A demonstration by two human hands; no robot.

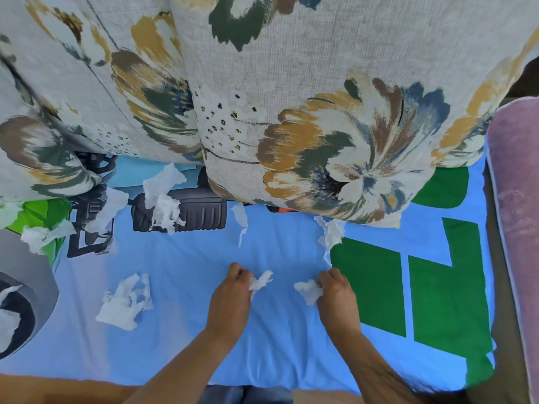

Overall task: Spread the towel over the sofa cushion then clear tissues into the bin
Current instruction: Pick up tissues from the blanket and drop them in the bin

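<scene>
Blue towel (189, 330) with green blocks lies spread flat across centre of frame, below floral cushions (291, 97) at top. Left hand (230, 298) pinches small tissue scrap (261, 281); right hand (335, 298) grips second scrap (307, 290), both low centre. Torn tissues (124, 304) scattered on towel, left and centre. Grey rounded bin (32, 275), probably, at left edge.

From where I sit, this looks like a home, most likely a living room. I see soft furnishings rather than work surfaces. Large floral cushions (320, 106) lean along the back of a sofa seat. A blue towel (189, 339), printed with green blocks and a cartoon vehicle, covers the seat. A pink plush piece (516, 185) runs down the right side. Torn tissue scraps (125, 304) litter the towel, and a grey bin (38, 272) stands at the left edge.
</scene>
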